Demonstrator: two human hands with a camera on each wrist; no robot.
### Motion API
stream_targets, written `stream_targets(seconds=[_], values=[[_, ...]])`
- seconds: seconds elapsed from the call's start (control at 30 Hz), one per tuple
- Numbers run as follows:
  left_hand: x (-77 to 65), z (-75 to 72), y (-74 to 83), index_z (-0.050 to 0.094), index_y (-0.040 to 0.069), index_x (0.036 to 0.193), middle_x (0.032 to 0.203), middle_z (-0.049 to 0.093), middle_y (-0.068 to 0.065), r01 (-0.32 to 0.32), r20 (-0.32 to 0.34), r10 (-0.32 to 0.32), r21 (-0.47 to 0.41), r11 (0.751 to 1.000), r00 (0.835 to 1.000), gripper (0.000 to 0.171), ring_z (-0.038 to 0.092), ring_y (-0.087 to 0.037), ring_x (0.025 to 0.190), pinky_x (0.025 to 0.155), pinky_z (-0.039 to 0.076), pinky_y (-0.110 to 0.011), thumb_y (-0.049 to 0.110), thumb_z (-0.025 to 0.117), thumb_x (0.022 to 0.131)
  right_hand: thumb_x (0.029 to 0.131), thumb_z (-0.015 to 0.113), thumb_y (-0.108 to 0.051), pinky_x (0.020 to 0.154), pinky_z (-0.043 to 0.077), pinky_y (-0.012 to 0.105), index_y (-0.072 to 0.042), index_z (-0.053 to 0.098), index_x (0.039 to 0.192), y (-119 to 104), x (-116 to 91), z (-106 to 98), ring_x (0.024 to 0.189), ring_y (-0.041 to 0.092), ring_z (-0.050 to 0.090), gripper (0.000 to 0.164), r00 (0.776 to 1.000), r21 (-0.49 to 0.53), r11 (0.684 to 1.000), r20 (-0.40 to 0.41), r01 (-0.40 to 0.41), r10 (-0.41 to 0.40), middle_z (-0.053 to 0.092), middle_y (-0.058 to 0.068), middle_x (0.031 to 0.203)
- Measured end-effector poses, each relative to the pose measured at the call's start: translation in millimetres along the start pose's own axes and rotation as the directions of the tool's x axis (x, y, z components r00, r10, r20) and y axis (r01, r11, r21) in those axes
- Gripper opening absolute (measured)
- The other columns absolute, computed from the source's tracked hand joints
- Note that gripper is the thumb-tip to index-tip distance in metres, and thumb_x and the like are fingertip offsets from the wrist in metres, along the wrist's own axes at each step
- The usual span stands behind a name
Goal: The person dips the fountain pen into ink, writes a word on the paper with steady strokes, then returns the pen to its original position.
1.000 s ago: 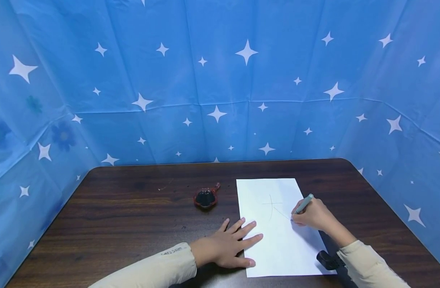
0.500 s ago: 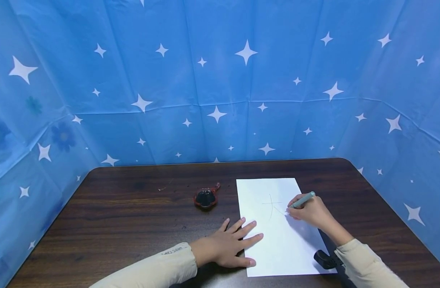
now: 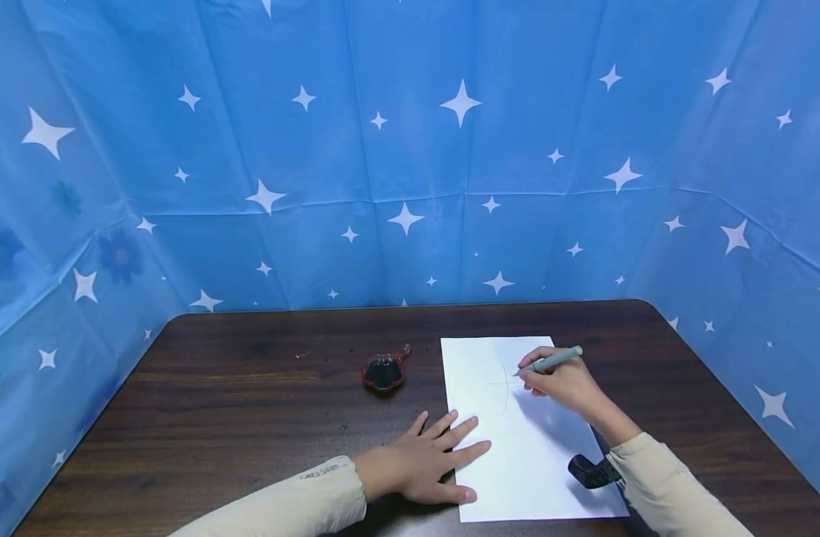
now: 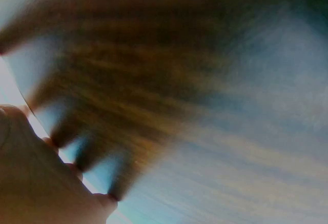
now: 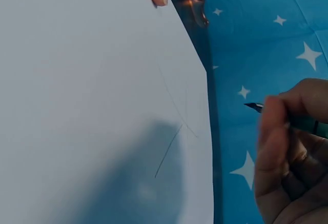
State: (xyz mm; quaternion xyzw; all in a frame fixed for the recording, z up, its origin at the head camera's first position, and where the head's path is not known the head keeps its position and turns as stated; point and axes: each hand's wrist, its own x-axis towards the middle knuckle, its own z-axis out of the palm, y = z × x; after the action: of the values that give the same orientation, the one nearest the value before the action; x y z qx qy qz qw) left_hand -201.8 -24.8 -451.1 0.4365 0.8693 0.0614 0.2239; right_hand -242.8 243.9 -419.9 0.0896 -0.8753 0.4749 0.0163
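My right hand [image 3: 560, 380] pinches a pale green pen [image 3: 551, 359] above the upper right part of a white sheet of paper [image 3: 510, 470]. In the right wrist view the pen's dark pointed nib [image 5: 253, 106] shows clear of the paper. Thin lines on the sheet form a cross, and a separate short slanting stroke [image 5: 168, 151] shows in that same view. My left hand [image 3: 426, 462] lies flat with fingers spread over the sheet's left edge. In the left wrist view that hand [image 4: 46, 183] is partly seen, with its dark reflection on the shiny tabletop.
A small reddish translucent dish [image 3: 384, 371] with black liquid-looking contents stands left of the paper on the dark wooden table [image 3: 248, 403]. Behind and beside the table hangs a blue cloth [image 3: 410, 149] with white stars. A black wrist device [image 3: 592, 471] hangs over the sheet's lower right.
My right hand has moved left and away from me with the pen, from the lower end of the slanting stroke to near the cross. My left hand has stayed in place.
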Motion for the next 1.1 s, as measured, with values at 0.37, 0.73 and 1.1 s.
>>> stream_targets(seconds=[0.37, 0.73, 1.1], values=[[-2.3, -3.7, 1.5, 0.003, 0.050, 0.149, 0.160, -0.012, 0.015, -0.011, 0.010, 0.011, -0.016, 1.000, 1.000, 0.066, -0.010, -0.017, 0.147, 0.113, -0.001, -0.061, 0.069, 0.031, 0.093, 0.090, 0.063, 0.002, 0.067, 0.058, 0.030, 0.009, 0.065, 0.110, -2, 11, 7, 0.077, 0.022, 0.071, 0.021, 0.996, 0.182, 0.983, 0.082, 0.003, -0.018, 0.071, 0.021, 0.090], [-1.5, -1.3, -1.3, 0.001, 0.051, 0.148, 0.159, -0.013, 0.016, -0.011, 0.006, 0.011, -0.012, 1.000, 1.000, 0.066, -0.011, -0.016, 0.147, 0.114, -0.002, -0.060, 0.070, 0.030, 0.092, 0.089, 0.061, 0.008, 0.071, 0.057, 0.031, 0.017, 0.059, 0.115, 0, 16, 10, 0.084, 0.030, 0.071, 0.028, 0.994, 0.183, 0.983, 0.101, 0.018, -0.037, 0.067, 0.031, 0.097], [0.3, -0.7, -0.9, 0.003, 0.052, 0.148, 0.159, -0.010, 0.017, 0.011, 0.005, -0.011, -0.003, 1.000, 1.000, 0.066, -0.008, -0.017, 0.147, 0.114, 0.000, -0.060, 0.072, 0.030, 0.091, 0.100, 0.051, -0.012, 0.086, 0.053, 0.028, 0.010, 0.043, 0.138, -2, 21, 8, 0.095, 0.014, 0.069, 0.045, 0.982, 0.497, 0.856, 0.179, -0.143, 0.060, 0.067, 0.015, 0.114]])
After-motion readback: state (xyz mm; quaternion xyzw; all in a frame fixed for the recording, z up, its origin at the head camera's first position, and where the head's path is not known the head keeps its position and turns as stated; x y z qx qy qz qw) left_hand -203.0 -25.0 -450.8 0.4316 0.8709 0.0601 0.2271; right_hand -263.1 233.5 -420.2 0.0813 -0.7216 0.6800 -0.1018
